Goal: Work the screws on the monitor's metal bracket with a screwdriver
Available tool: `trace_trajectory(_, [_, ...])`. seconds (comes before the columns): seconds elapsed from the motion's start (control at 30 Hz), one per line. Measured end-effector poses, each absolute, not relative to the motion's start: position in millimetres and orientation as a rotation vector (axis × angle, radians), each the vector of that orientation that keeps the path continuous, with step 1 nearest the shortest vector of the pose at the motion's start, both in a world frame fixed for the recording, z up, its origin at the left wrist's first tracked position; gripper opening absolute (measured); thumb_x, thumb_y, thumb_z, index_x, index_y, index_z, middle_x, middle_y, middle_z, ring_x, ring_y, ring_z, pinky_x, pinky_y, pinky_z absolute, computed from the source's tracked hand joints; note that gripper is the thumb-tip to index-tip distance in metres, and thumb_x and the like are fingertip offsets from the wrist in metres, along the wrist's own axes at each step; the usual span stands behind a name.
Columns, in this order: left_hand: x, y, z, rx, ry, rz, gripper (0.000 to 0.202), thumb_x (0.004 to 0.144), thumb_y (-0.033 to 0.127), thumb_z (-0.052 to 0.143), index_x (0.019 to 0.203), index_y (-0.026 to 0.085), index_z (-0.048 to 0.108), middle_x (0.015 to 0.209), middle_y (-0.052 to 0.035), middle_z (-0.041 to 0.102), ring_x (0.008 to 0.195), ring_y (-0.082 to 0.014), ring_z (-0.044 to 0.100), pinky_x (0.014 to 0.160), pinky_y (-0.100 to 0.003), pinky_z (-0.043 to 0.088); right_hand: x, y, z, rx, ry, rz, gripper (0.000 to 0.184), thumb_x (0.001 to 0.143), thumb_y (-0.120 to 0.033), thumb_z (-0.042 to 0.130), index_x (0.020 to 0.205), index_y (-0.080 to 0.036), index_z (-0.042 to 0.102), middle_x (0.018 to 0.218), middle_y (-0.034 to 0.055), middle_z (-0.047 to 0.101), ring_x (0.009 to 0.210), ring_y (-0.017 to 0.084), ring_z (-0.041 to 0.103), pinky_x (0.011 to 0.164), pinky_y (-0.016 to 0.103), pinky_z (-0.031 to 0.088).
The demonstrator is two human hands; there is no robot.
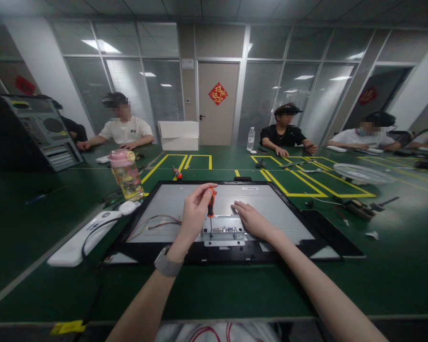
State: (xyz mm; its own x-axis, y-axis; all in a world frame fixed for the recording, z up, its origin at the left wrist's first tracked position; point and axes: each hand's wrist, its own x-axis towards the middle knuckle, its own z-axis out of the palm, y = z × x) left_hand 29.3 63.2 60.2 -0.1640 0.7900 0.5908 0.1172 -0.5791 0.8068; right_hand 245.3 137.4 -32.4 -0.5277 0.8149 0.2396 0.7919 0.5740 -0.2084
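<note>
An opened monitor panel [271, 209] with a black frame lies flat, its metal back facing up. Near its front middle sits a silver metal bracket [224, 242] with ports along it. My left hand [197, 209] is closed around the orange-and-black handle of a screwdriver [211, 204]. The screwdriver stands upright, its tip down at the left part of the bracket. My right hand [253, 219] rests on the panel at the bracket's right, fingers stretched out and holding nothing. Thin coloured wires [153, 221] run across the panel left of the bracket.
Left of the panel are a white power bank-like case [83, 240] with a black cable and a pink-lidded bottle [124, 173]. A computer tower [32, 133] stands far left. A black flat strip [330, 232] lies at right. Several people sit across the green table [235, 294].
</note>
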Motion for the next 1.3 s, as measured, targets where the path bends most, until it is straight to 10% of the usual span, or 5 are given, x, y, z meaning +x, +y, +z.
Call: trace_trajectory(1.3, [27.7,63.9,59.5,1.588,1.055,1.838,0.017,0.082,0.03,0.062,0.089,0.021,0.074,0.091,-0.0036,0.069,0.083,-0.0171,0.064,0.076,-0.027,0.05,245.7,136.2,-30.7,-1.319,-2.511,0.112,0.048,0.098,-0.014,0.033,0.143,-0.009,0.052,0.152,0.0203,0.047,0.141,0.029,0.046,0.118,0.048,0.034])
